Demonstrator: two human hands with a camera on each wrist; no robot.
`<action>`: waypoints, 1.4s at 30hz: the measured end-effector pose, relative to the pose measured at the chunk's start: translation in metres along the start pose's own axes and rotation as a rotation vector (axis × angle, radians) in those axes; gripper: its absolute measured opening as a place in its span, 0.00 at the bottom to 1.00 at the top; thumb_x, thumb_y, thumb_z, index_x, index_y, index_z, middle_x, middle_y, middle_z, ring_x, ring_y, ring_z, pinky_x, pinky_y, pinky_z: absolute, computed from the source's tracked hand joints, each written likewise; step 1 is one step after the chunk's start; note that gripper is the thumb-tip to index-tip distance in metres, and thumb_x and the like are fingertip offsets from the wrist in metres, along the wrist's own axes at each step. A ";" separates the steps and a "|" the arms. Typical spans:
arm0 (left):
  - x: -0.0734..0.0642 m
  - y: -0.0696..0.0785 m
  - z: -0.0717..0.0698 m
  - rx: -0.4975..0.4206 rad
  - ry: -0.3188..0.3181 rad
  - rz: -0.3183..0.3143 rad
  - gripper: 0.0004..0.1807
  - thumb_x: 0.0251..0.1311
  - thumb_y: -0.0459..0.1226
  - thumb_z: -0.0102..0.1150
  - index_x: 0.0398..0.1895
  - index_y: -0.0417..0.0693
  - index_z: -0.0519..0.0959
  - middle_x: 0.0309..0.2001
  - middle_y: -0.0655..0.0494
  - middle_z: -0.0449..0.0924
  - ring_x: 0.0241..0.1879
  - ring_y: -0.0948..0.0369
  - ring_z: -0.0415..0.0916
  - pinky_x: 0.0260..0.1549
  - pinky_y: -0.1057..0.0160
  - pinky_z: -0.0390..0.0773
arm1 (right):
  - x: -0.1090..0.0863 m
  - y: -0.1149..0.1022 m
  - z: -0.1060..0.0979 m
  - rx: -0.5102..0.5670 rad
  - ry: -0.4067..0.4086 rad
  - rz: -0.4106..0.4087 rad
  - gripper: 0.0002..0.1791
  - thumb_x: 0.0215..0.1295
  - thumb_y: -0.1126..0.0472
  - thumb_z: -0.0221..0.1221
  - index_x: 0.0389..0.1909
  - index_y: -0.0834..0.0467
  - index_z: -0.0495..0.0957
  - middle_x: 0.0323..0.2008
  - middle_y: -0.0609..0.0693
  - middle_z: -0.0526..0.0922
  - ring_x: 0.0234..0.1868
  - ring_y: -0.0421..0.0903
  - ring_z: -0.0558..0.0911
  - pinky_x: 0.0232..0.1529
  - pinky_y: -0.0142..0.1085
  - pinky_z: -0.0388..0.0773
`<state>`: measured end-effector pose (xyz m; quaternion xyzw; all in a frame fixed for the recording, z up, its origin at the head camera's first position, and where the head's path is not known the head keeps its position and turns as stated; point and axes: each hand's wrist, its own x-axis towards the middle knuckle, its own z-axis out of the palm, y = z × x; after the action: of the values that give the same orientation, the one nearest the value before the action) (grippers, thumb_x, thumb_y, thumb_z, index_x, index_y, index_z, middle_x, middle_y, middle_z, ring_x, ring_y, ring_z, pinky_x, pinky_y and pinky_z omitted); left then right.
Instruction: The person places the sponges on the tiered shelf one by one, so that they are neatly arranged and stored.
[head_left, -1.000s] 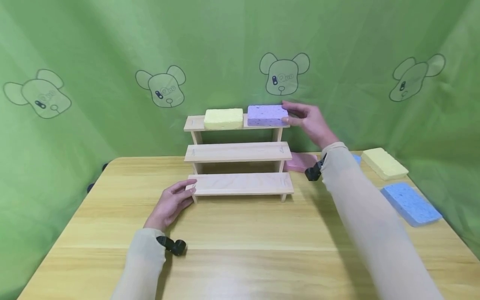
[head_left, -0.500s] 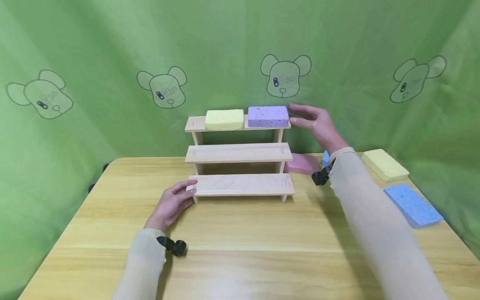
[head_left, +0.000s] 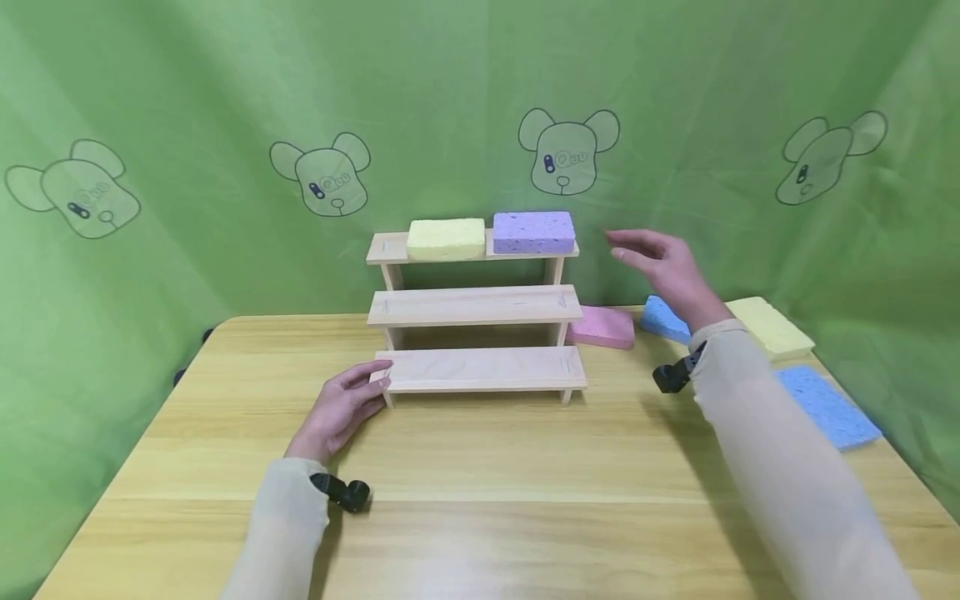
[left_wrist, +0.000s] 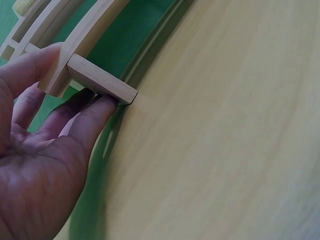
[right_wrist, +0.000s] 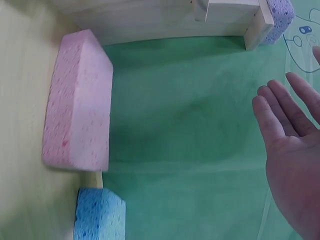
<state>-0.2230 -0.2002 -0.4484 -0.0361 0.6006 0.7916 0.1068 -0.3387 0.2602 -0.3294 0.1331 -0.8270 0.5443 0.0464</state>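
A three-step wooden display stand (head_left: 476,307) stands at the table's back. My left hand (head_left: 339,412) holds the left end of its lowest step; in the left wrist view the fingers (left_wrist: 92,117) lie against the leg under that step. On the top step a yellow sponge (head_left: 447,240) and a purple sponge (head_left: 533,232) lie side by side, the purple one at the right end. My right hand (head_left: 671,271) is in the air right of the purple sponge, apart from it. It holds nothing, its fingers extended in the right wrist view.
Right of the stand, a pink sponge (head_left: 602,326) and a blue sponge (head_left: 663,319) lie on the table (head_left: 480,517). Another yellow sponge (head_left: 772,327) and another blue sponge (head_left: 828,408) lie near the right edge, partly behind the right arm. A green curtain (head_left: 450,100) hangs behind.
My right hand has let go of the purple sponge and moved off to the right. The purple sponge stays on the top step. My left hand has kept its place.
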 end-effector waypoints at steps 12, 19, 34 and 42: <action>0.000 -0.001 0.000 0.009 0.003 -0.012 0.27 0.64 0.27 0.60 0.66 0.33 0.68 0.72 0.43 0.57 0.56 0.54 0.75 0.59 0.56 0.74 | -0.025 0.015 -0.010 -0.117 -0.022 0.048 0.32 0.69 0.47 0.60 0.67 0.61 0.69 0.64 0.59 0.71 0.65 0.53 0.69 0.68 0.50 0.63; 0.002 -0.001 -0.001 0.007 0.007 -0.018 0.27 0.63 0.28 0.60 0.66 0.34 0.68 0.74 0.45 0.54 0.57 0.55 0.74 0.59 0.57 0.74 | -0.036 0.031 -0.016 -0.143 -0.032 0.052 0.33 0.68 0.48 0.62 0.66 0.62 0.69 0.63 0.60 0.71 0.66 0.55 0.68 0.66 0.44 0.66; 0.001 -0.002 -0.002 0.000 -0.006 -0.026 0.28 0.63 0.27 0.60 0.67 0.34 0.68 0.76 0.46 0.48 0.57 0.55 0.74 0.59 0.57 0.74 | -0.053 0.053 -0.020 -0.181 -0.125 0.081 0.34 0.69 0.56 0.61 0.69 0.67 0.62 0.67 0.65 0.66 0.66 0.65 0.65 0.64 0.40 0.70; 0.001 -0.001 -0.002 0.002 -0.003 -0.024 0.28 0.63 0.28 0.60 0.67 0.35 0.68 0.75 0.46 0.50 0.57 0.54 0.74 0.59 0.57 0.74 | -0.054 0.062 -0.018 -0.236 -0.137 0.084 0.37 0.65 0.54 0.65 0.69 0.66 0.63 0.67 0.68 0.64 0.66 0.69 0.63 0.67 0.59 0.60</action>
<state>-0.2243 -0.2012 -0.4502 -0.0421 0.6008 0.7897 0.1170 -0.3044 0.3088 -0.3888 0.1287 -0.8912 0.4346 -0.0176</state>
